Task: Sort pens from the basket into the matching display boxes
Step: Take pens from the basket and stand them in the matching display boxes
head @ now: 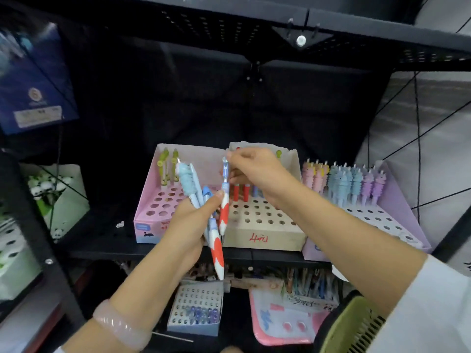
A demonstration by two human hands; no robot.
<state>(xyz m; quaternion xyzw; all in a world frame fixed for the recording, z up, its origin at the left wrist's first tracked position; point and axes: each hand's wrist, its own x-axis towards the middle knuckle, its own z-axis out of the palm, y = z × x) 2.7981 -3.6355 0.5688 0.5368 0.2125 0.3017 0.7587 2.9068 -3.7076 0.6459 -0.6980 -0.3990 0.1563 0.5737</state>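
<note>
Shelf (pixel 107 240): black, crossing mid-frame, carrying three display boxes.
Beige box (pixel 265 240): centre, between pink box (pixel 145 220) and lilac box (pixel 397 220).
Left hand (pixel 193 225): centre, grasping a bunch of pens (pixel 193 184).
Right hand (pixel 257 169): above the beige box, pinching the red-and-white pen (pixel 224 212) by its top.
Basket (pixel 356 324): green, lower right.

— That pen (pixel 224 212) pinched at the top?
— White with red patches, blue clip.
— The boxes?
— Pink box (pixel 147 215) left, tan box (pixel 265 240) middle, lilac box (pixel 397 200) right; green basket (pixel 356 324) near.
</note>
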